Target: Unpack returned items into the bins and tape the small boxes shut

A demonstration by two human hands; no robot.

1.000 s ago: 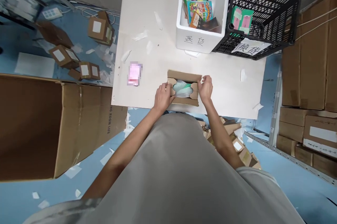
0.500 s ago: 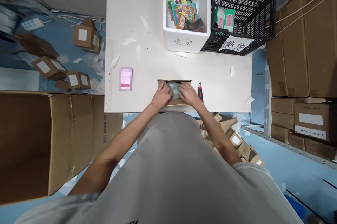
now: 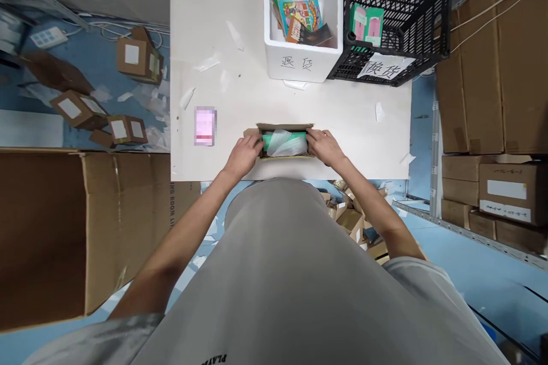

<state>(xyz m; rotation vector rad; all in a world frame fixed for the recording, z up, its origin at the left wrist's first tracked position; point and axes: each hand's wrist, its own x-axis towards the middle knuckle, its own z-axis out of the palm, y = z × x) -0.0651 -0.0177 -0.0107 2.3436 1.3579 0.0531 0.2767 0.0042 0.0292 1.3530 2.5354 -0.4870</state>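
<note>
A small brown cardboard box (image 3: 284,127) lies open on the white table (image 3: 351,125) near its front edge. Inside it shows a green item in a clear plastic wrap (image 3: 284,143). My left hand (image 3: 243,155) grips the box's left end flap, fingers curled on it. My right hand (image 3: 324,146) holds the right end flap the same way. Both flaps are spread outward.
A white bin (image 3: 299,62) of colourful booklets and a black crate (image 3: 402,11) with a green packet stand at the table's back. A pink card (image 3: 204,125) lies to the left. Large cartons flank both sides; small boxes litter the blue floor.
My hands were together over the box's middle half a second ago; they have moved apart to its two ends, pulling the flaps open and baring the green item. The red-handled tool beside the box is out of sight.
</note>
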